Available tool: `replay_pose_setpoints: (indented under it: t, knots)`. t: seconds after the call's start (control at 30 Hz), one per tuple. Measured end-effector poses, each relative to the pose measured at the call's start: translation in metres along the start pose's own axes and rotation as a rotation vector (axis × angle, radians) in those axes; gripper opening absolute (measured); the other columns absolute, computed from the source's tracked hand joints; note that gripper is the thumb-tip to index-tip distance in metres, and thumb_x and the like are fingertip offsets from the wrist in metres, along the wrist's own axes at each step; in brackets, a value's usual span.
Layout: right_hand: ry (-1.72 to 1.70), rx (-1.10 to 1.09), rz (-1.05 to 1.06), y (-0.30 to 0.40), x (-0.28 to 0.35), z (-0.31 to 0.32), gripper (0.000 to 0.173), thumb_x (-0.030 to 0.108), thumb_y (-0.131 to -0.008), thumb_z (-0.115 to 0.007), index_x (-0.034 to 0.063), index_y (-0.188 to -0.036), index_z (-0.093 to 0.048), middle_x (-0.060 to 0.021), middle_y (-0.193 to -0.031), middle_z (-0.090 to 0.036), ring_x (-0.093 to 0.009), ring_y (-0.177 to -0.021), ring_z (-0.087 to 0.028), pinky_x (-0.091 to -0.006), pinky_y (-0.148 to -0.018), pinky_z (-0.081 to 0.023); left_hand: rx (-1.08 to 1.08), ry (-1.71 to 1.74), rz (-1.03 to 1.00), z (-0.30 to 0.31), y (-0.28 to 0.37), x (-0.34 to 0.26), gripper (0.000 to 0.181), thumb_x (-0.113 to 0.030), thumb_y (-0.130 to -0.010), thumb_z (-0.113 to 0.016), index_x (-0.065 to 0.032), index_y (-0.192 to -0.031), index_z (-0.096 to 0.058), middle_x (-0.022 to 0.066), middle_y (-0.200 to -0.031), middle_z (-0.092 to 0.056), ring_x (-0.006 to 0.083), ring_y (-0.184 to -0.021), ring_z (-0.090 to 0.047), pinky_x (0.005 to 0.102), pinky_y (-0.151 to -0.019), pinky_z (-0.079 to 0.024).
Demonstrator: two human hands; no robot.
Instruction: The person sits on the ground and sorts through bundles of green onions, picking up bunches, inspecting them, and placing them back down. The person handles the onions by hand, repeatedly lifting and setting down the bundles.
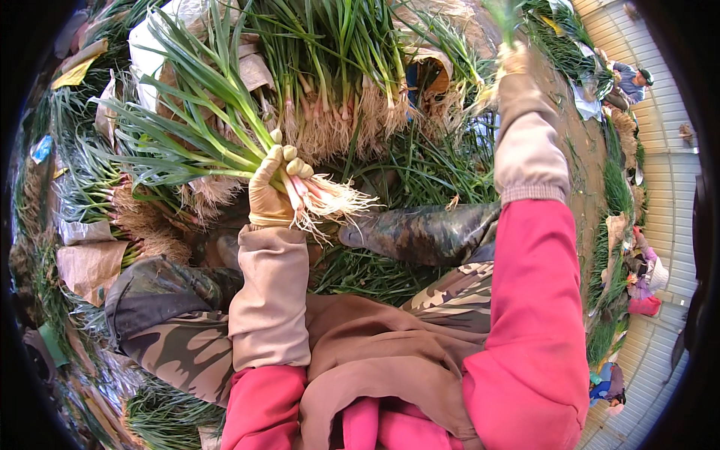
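Note:
My left hand (pixel 275 183), in a yellowish glove, is closed around a bunch of green garlic plants (pixel 225 149). Their long leaves fan to the upper left, and their pinkish stems and pale roots stick out to the right. Raised at the upper right, my right hand (pixel 513 62) is blurred by motion. Green leaves show above it and pale roots beside it, so it seems to grip another bunch of plants. Between and beyond the hands lies a thick row of the same plants (pixel 337 107), roots towards me.
My camouflage boots (pixel 422 233) frame loose green leaves (pixel 377 275) on the ground. More plants with brown wrapping (pixel 93 267) lie at the left, near a white sheet (pixel 146 56). Several people, one in a blue top (pixel 630 84), are by plant heaps along the far right, before a ribbed wall (pixel 664 185).

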State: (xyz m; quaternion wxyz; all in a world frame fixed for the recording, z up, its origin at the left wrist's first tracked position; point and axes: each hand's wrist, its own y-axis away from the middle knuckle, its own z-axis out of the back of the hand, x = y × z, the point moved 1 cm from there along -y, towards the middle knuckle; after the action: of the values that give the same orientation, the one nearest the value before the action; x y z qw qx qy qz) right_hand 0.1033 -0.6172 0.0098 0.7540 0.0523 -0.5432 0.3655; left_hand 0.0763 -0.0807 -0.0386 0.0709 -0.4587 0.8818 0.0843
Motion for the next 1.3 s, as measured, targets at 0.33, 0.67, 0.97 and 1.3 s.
replay_pose_setpoints:
  t: [0.33, 0.67, 0.97, 1.3]
  knots:
    - [0.871, 0.24, -0.215, 0.09, -0.06, -0.106, 0.039, 0.03, -0.082, -0.049, 0.0045, -0.111, -0.045, -0.0253, -0.107, -0.049, -0.037, -0.098, -0.05, -0.038, -0.081, -0.041, -0.089, -0.033, -0.042, 0.01, 0.004, -0.008, 0.029, -0.01, -0.082, -0.053, -0.0082, -0.111, -0.048, 0.0044, -0.076, -0.053, 0.0116, -0.06, -0.046, 0.0275, -0.06, -0.038]
    - [1.109, 0.707, -0.405, 0.085, -0.06, -0.081, 0.034, 0.021, -0.083, -0.051, -0.0006, -0.109, -0.051, -0.0203, -0.111, -0.051, -0.03, -0.103, -0.051, -0.0336, -0.089, -0.04, -0.107, 0.042, -0.032, 0.01, 0.0, -0.004, 0.032, -0.007, -0.082, -0.052, -0.0063, -0.113, -0.045, 0.0079, -0.077, -0.054, 0.0153, -0.062, -0.049, 0.0294, -0.06, -0.04]
    - [0.98, 0.802, 0.189, 0.165, 0.152, -0.167, 0.044, 0.044, -0.079, -0.053, 0.0019, -0.089, -0.06, -0.0124, -0.081, -0.061, -0.025, -0.078, -0.055, -0.0377, -0.072, -0.042, -0.121, 0.066, -0.018, 0.004, 0.002, -0.01, 0.027, -0.008, -0.081, -0.054, -0.0062, -0.108, -0.049, 0.0064, -0.075, -0.056, 0.0147, -0.06, -0.053, 0.0302, -0.058, -0.046]
    - [-0.642, 0.82, -0.349, 0.171, 0.175, -0.105, 0.016, 0.015, -0.082, -0.056, 0.0063, -0.095, -0.06, -0.004, -0.073, -0.061, -0.003, -0.046, -0.049, -0.0124, -0.032, -0.034, -0.115, 0.075, 0.042, -0.002, 0.002, -0.01, 0.027, -0.006, -0.081, -0.053, -0.0059, -0.107, -0.049, 0.0059, -0.076, -0.055, 0.0147, -0.06, -0.052, 0.0307, -0.058, -0.044]
